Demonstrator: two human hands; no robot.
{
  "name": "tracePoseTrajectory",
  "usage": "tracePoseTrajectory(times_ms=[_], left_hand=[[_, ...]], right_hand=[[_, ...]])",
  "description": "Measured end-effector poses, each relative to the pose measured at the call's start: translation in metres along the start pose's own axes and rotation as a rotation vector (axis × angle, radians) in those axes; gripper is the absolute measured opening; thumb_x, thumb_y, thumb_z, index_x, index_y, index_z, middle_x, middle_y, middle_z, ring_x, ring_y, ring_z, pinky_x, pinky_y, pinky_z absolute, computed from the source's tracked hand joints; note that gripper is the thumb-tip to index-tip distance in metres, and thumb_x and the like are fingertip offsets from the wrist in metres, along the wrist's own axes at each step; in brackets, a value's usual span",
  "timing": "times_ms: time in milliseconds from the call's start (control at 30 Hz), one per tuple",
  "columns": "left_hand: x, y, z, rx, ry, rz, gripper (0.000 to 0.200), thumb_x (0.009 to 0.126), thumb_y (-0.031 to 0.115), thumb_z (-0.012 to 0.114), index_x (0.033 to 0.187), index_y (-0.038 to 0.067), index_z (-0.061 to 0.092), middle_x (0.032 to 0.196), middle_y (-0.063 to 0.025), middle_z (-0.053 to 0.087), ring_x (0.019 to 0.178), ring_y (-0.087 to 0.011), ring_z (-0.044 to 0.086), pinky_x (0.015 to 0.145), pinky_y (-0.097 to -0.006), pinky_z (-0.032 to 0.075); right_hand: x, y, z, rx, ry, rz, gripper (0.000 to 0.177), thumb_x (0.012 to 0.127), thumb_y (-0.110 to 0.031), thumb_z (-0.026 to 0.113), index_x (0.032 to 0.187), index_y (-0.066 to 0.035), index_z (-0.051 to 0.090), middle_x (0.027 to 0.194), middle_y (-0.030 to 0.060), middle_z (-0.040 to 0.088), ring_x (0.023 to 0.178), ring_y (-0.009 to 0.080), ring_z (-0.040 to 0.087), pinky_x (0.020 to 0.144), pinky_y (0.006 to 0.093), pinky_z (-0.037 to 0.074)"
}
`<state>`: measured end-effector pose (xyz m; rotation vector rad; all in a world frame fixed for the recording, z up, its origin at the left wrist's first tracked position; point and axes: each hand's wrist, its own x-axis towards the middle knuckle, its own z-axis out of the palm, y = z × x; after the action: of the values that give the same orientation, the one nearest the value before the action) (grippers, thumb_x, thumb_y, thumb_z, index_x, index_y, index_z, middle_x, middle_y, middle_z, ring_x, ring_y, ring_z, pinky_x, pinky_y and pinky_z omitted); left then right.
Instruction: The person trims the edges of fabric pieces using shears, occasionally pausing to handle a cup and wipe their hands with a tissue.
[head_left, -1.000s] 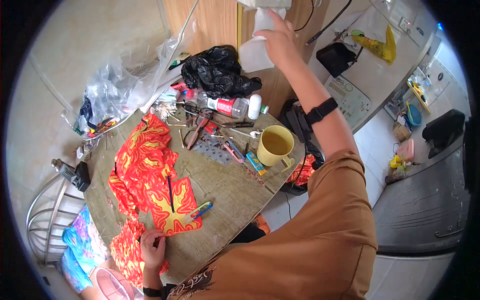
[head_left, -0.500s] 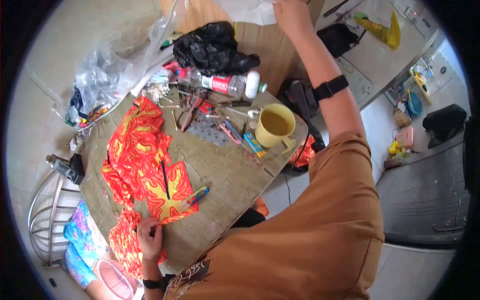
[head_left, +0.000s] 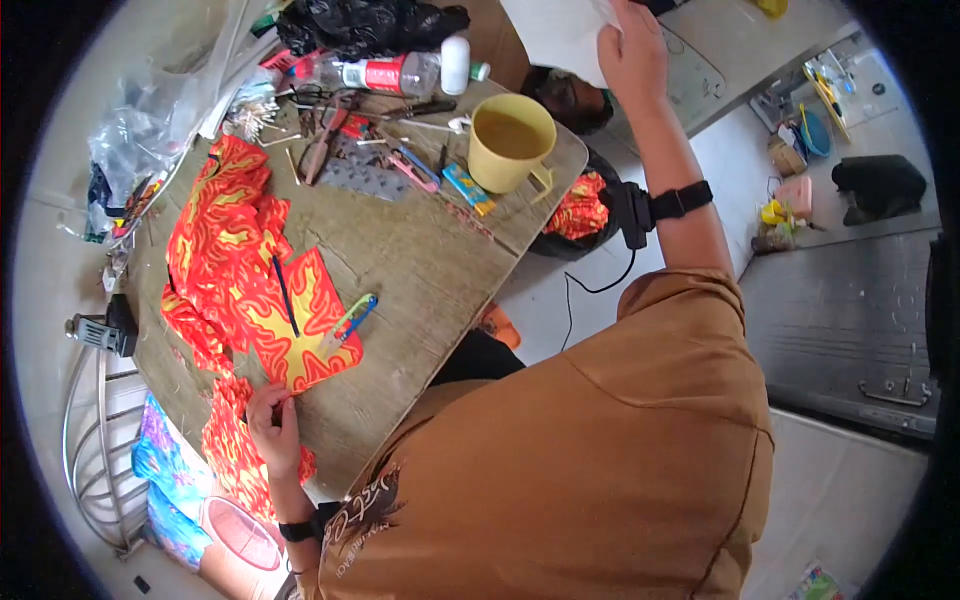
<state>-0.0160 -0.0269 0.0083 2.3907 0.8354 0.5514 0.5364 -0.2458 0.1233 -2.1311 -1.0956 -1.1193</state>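
My left hand [head_left: 272, 428] is at the lower edge of red-and-yellow flame-patterned fabric [head_left: 318, 358], its fingers pinched together on the edge. More of this fabric lies bunched below and up the left side of the table. Thread snips [head_left: 352, 318] with green and blue handles rest on the flat part of the fabric, beside a thin dark strip [head_left: 286, 298]. My right hand [head_left: 634, 62] is raised beyond the table's far right side, its fingers closed on a white sheet [head_left: 560, 38], which is cut off by the top of the view.
A yellow mug [head_left: 511, 150] with liquid stands near the table's right edge. Behind it lie a plastic bottle [head_left: 390, 74], a black plastic bag [head_left: 365, 25], and several small tools. A bin [head_left: 580, 207] with similar fabric stands on the floor, near a hanging cable [head_left: 600, 291].
The view has turned, so the table sits further left and higher. My right hand has swung with the white sheet, showing more of the hand. My left hand stays at the fabric edge.
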Motion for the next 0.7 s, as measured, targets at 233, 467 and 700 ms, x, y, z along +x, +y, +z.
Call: tracePoseTrajectory(times_ms=[233,467,700], left_hand=[[-0.002,-0.005,0.001,0.011,-0.029,0.029,0.012,0.078,-0.002,0.059,0.090,0.001,0.060,0.098,-0.0114,0.060,0.095,-0.0249,0.055,0.086,-0.0341,0.042],[-0.004,-0.004,0.000,0.047,-0.028,0.043,0.013,0.079,-0.001,0.059,0.092,0.002,0.059,0.102,-0.0120,0.060,0.098,-0.0251,0.055,0.089,-0.0346,0.041],[-0.005,-0.005,0.000,0.031,-0.029,0.026,0.014,0.079,-0.001,0.059,0.092,0.002,0.059,0.102,-0.0118,0.060,0.098,-0.0250,0.055,0.090,-0.0343,0.041]], right_hand=[[-0.118,-0.004,-0.014,0.223,-0.429,0.321,0.023,0.074,-0.010,0.061,0.095,-0.007,0.066,0.100,0.0163,0.062,0.094,0.0345,0.056,0.085,0.0395,0.046],[-0.187,-0.008,0.039,0.231,-0.339,0.310,0.031,0.078,-0.021,0.062,0.104,-0.004,0.059,0.110,0.0186,0.058,0.108,0.0363,0.051,0.092,0.0412,0.043],[-0.193,-0.040,0.018,0.281,-0.334,0.273,0.033,0.084,-0.018,0.056,0.113,-0.004,0.052,0.120,0.0188,0.053,0.119,0.0358,0.045,0.099,0.0464,0.035]])
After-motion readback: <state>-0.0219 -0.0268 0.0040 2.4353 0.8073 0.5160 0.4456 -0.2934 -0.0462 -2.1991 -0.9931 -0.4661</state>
